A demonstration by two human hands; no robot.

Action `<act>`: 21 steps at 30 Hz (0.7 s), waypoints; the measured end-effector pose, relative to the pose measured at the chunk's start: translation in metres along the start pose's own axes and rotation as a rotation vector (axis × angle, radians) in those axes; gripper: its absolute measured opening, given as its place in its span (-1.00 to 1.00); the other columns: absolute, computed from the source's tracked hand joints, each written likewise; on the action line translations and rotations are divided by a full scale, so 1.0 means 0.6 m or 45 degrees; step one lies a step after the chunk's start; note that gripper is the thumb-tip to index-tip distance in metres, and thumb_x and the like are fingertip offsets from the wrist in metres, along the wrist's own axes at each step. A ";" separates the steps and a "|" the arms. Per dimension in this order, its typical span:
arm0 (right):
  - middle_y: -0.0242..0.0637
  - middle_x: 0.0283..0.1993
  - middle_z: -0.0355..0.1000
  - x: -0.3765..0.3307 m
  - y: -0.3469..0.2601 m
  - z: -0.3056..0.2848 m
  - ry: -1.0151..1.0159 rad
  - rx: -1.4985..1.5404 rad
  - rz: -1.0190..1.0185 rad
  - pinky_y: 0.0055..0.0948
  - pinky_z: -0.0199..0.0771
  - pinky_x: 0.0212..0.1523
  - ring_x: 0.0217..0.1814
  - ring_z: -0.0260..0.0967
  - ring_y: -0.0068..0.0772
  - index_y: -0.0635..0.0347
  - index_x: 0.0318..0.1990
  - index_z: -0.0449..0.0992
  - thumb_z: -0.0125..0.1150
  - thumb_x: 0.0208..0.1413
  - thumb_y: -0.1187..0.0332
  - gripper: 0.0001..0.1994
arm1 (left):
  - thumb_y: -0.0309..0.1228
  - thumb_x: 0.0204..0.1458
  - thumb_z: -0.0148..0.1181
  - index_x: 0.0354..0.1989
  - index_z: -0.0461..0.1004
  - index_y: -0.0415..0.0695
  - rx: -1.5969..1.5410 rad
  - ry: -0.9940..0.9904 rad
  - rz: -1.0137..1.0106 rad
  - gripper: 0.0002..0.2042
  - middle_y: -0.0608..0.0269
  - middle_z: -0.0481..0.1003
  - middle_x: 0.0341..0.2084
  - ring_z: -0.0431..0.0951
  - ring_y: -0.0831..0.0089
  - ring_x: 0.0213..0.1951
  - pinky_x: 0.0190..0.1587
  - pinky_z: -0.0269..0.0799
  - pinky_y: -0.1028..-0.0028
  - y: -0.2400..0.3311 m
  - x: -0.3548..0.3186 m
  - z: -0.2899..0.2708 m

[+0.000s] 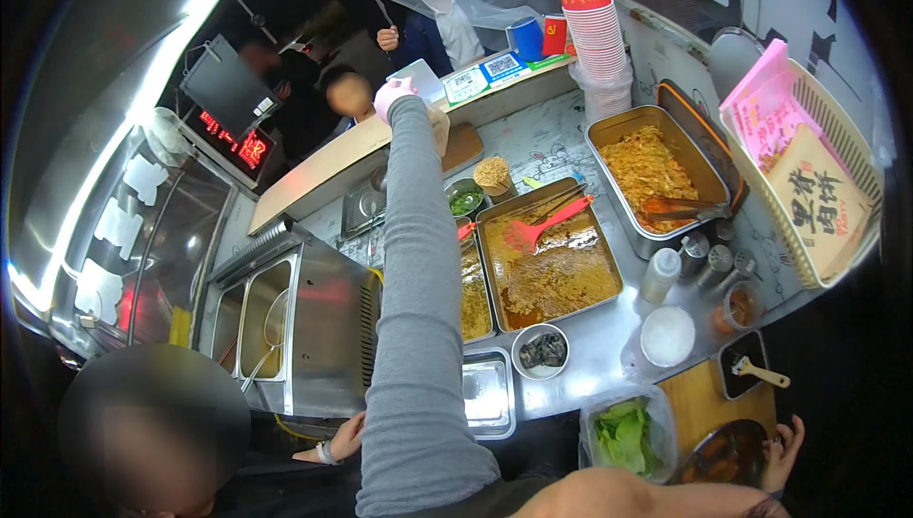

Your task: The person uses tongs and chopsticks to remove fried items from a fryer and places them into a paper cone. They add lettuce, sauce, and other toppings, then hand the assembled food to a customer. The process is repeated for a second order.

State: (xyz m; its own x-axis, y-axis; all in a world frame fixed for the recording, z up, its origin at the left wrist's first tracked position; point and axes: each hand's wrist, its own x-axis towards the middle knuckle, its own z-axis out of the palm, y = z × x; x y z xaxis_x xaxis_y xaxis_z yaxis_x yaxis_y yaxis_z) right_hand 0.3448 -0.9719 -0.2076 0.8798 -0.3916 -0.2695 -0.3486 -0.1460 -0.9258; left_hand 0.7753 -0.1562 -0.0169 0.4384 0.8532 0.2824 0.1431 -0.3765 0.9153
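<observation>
My left arm, in a grey sleeve, stretches far across the counter. At its end my left hand [394, 97], in a pink glove, is closed above the serving ledge [319, 177]. A pale flat-sided thing [421, 80] shows right beside it; the glove hides what the fingers hold. Beneath the wrist is a light-brown box-like thing [438, 131], partly covered by the arm. At the lower right, my bare right hand [782, 456] curls at the rim of a dark round bowl [725, 453] with brownish contents, over a wooden board [687, 402].
Trays of brown food [556, 275] and shredded food [647, 171] fill the middle and right. Stacked paper cups [595, 28], shaker jars [715, 266], a basket [808, 128] and lettuce [623, 437] stand around. A fryer [323, 313] and a co-worker [152, 442] are left. People wait beyond the ledge.
</observation>
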 end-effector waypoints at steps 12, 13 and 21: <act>-0.42 -0.18 0.25 0.062 0.015 0.025 -0.025 -0.033 -0.031 -0.69 0.22 -0.31 -0.31 0.21 -0.63 -0.11 0.29 0.02 -0.03 0.12 0.44 -0.43 | -0.46 -0.09 0.29 -0.20 0.52 -0.31 0.015 0.185 0.077 -0.73 0.14 0.57 -0.45 0.56 0.43 -0.49 -0.40 0.47 0.49 -0.016 0.143 0.005; -0.43 -0.18 0.25 0.066 0.017 0.026 -0.031 -0.078 -0.006 -0.70 0.21 -0.32 -0.32 0.21 -0.64 -0.10 0.29 0.02 -0.03 0.13 0.43 -0.44 | -0.35 -0.07 0.24 -0.17 0.51 -0.26 0.104 0.150 0.039 -0.69 0.15 0.56 -0.40 0.56 0.39 -0.41 -0.29 0.45 0.46 -0.030 0.166 0.006; -0.42 -0.17 0.28 0.081 -0.012 0.074 -0.073 -0.039 -0.111 -0.69 0.24 -0.30 -0.27 0.23 -0.62 -0.03 0.30 0.02 0.08 0.12 0.29 -0.41 | -0.29 -0.04 0.27 -0.13 0.49 -0.32 0.210 0.155 -0.033 -0.63 0.17 0.57 -0.33 0.58 0.41 -0.31 -0.22 0.45 0.51 -0.047 0.221 0.019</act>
State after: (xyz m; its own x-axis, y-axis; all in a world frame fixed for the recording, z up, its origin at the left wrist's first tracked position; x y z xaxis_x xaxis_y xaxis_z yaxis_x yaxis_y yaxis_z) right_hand 0.4046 -0.9495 -0.2261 0.9238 -0.3240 -0.2039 -0.2791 -0.2055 -0.9380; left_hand 0.8399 -0.0364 -0.0084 0.3236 0.8969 0.3015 0.3004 -0.3995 0.8661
